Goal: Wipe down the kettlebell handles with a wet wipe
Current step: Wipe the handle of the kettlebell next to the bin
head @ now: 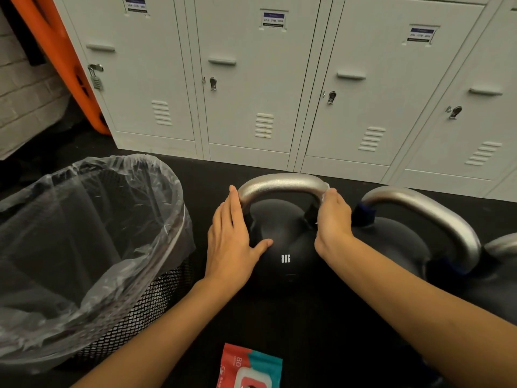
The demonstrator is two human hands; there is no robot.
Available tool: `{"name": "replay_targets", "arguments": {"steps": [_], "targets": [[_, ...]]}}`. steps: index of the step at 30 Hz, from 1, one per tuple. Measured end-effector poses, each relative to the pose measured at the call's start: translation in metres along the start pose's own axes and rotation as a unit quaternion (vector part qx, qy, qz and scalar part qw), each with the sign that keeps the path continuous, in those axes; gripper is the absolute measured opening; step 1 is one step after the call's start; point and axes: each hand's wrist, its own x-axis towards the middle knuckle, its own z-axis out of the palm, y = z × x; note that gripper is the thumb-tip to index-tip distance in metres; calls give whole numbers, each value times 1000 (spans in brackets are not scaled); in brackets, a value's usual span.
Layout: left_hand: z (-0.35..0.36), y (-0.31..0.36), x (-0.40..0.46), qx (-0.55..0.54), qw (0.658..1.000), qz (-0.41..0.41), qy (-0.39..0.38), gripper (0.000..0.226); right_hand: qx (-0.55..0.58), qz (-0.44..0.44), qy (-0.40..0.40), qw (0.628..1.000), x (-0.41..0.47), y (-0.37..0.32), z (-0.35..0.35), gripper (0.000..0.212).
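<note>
A black kettlebell marked 8KG (285,256) stands on the dark floor in the middle, with a silver handle (282,184) arching over it. My left hand (232,242) lies flat against the ball's left side, fingers up along the handle's left leg, thumb on the ball. My right hand (333,217) is closed around the handle's right leg with a white wet wipe (326,191) pressed under it; only a sliver of the wipe shows. A second kettlebell (397,242) with a silver handle (425,211) stands to the right.
A mesh waste bin (156,298) lined with a clear bag stands at the left. A red and teal wet wipe pack (249,365) lies on the floor by the bottom edge. White lockers (251,93) run along the back. A third kettlebell handle (503,245) shows at far right.
</note>
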Motion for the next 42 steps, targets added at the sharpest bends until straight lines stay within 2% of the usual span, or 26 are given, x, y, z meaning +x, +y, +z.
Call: {"name": "replay_targets", "arguments": {"steps": [3,5,7,9,13,15,17,18,20,22,24,26,30,34,37,39,41,42], "targets": [[-3,0,-1,-5,1000,-1,-12,122,-76,-136,-32,987,-5,-6,-4,30],[-7,-1,-1,3,1000,2,-21,120,-130,-191,-77,970,-2,-18,-2,24],[-10,-2,-2,11,1000,6,-27,116,-179,-178,-102,962,4,-29,2,22],[-14,-2,-5,27,999,10,-28,111,-192,-114,-103,969,11,-34,3,23],[-23,0,-13,35,999,19,-26,107,-70,42,-110,991,23,-15,-16,31],[-27,0,-16,29,999,17,-26,107,-36,75,-99,992,28,0,-21,33],[-29,0,-17,6,1000,-1,-24,105,-57,72,-64,994,25,4,-19,37],[-30,0,-17,-14,1000,-14,-23,104,-78,41,-45,995,24,2,-17,39],[-30,2,-20,-58,997,-42,-27,102,-144,-76,-38,986,16,-9,-13,34],[-29,4,-23,-85,993,-66,-41,99,-244,-240,-84,936,4,-22,-8,27],[-29,4,-28,-92,990,-87,-57,97,-343,-380,-140,847,-2,-29,0,28],[-28,3,-32,-88,989,-102,-69,94,-419,-474,-186,752,-2,-31,11,30],[-30,1,-39,-69,987,-118,-87,84,-527,-551,-276,584,-9,-39,37,35],[-33,-1,-43,-78,986,-112,-91,67,-600,-618,-305,406,-12,-37,60,35],[-40,-1,-49,-73,988,-96,-92,54,-607,-663,-308,311,-15,-30,66,30],[-45,0,-54,-71,990,-83,-91,49,-599,-684,-324,262,-15,-31,63,29],[-50,2,-57,-74,991,-68,-88,46,-627,-667,-342,209,-16,-35,53,38],[-53,4,-58,-74,992,-59,-86,45,-619,-673,-352,201,-20,-39,46,40]]}}
